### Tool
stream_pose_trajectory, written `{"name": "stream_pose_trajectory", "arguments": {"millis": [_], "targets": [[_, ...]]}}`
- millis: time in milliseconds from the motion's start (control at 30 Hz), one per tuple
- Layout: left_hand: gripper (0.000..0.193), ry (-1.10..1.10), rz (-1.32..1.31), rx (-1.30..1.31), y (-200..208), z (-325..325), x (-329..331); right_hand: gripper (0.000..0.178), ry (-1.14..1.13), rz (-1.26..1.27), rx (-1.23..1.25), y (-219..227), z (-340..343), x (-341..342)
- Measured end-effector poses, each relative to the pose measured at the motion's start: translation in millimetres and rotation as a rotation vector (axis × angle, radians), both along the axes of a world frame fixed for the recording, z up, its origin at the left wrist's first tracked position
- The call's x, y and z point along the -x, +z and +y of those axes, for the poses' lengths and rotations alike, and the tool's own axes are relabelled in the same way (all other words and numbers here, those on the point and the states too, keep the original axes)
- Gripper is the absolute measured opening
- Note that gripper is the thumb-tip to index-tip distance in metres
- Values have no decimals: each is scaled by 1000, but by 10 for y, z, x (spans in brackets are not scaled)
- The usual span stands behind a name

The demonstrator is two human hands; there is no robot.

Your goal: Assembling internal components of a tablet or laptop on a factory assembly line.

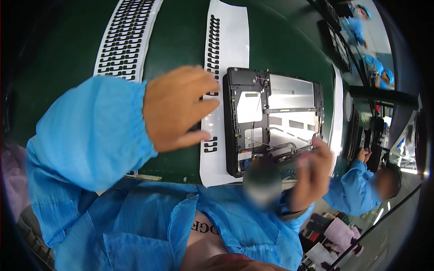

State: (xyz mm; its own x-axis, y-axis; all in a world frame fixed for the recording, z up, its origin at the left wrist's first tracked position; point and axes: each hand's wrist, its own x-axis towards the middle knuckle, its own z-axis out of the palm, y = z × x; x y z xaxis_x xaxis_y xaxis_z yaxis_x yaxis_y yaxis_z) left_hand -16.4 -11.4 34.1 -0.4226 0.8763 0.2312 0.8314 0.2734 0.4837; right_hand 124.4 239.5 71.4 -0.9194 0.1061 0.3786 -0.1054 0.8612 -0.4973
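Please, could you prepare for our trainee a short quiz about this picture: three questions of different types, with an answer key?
1. True or false: the open black device housing lies partly on the middle white sheet.
2. Which carries more black hooked pieces, the middle white sheet or the left white sheet?
3. Where is the left hand? A) right of the housing; B) over the housing's centre; C) left of the housing.

Key: 1 true; 2 the left white sheet; 3 C.

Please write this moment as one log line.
left hand: open, over white sheet with black pieces | right hand: at open device, near-right corner | table: green
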Motion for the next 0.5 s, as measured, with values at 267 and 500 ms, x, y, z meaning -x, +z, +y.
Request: {"name": "stream_pose_trajectory", "arguments": {"millis": [267, 500], "targets": [[55, 56, 0, 24, -38, -29, -110, 18, 84, -13, -367, -279, -1057, 332], [52, 40, 35, -9, -67, -19, -58, 15, 134, 43, -143, -399, -1080, 447]]}}
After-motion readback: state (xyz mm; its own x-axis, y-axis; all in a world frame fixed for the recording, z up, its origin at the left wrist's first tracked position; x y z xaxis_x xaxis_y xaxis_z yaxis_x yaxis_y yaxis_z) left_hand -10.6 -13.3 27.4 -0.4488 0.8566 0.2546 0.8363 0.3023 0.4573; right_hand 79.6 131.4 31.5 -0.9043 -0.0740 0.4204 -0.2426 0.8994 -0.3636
